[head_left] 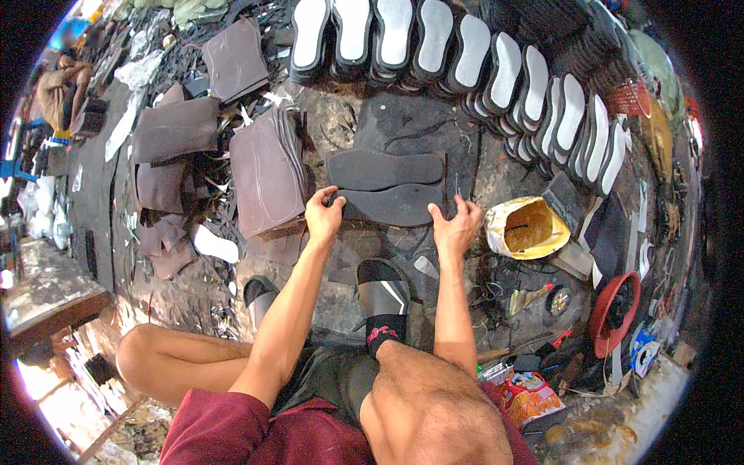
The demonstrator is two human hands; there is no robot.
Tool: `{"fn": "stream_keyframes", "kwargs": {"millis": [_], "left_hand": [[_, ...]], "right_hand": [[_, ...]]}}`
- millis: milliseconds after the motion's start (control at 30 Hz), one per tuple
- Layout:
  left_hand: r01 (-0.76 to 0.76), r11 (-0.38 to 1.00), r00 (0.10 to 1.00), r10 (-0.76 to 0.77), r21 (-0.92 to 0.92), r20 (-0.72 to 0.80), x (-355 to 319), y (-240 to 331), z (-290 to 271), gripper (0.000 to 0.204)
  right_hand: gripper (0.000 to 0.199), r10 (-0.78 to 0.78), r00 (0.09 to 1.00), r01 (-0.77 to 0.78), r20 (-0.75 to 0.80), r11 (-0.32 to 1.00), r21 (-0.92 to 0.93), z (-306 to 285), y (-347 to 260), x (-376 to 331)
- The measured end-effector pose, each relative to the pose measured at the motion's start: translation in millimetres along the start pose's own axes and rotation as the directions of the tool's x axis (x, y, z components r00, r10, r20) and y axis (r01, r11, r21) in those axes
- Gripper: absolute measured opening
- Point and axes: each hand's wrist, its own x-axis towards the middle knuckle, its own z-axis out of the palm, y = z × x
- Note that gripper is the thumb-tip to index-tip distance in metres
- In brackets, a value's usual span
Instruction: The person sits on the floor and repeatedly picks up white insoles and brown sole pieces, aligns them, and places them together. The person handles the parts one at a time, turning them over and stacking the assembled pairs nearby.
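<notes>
The nearer dark sole lies between left grip and right grip.

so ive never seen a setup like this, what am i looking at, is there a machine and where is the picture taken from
There is no machine: you see a person's bare left hand and right hand. The one picture comes from a fisheye camera on their head, looking down, so straight edges bend near the rim. On the stained work surface lie two dark shoe soles, an upper sole and a lower sole. The left hand is at the lower one's left end, the right at its right end; whether it is firmly held is unclear. Around them are brown sheets and stacks of white-topped soles.
</notes>
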Motion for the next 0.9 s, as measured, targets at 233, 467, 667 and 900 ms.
{"fn": "stream_keyframes", "kwargs": {"millis": [233, 467, 667, 900], "left_hand": [[0.135, 0.94, 0.989, -0.107, -0.313, 0.105, -2.3, -9.2, 2.6, 0.034], [0.31, 0.149, 0.923, 0.19, -0.939, 0.335, -0.2, 29.4, -17.3, 0.025], [0.363, -0.319, 0.798, 0.591, -0.876, 0.115, -20.0, 120.6, -3.4, 0.029], [0.594, 0.025, 0.352, 0.891, -0.804, 0.288, -49.3, 174.9, -37.9, 0.038]], "right_hand": [[0.038, 0.189, 0.861, -0.484, 0.472, 0.59, 0.646, -20.0, -9.0, 15.6], [0.023, -0.867, 0.499, 0.588, -0.005, 0.334, 0.737, -149.7, -137.6, -50.7], [0.04, -0.852, 0.524, 0.68, 0.007, 0.422, 0.6, -174.6, -180.9, -13.3], [0.017, -0.824, 0.567, 0.667, 0.002, 0.461, 0.585, -183.6, -199.3, -9.6]]}}
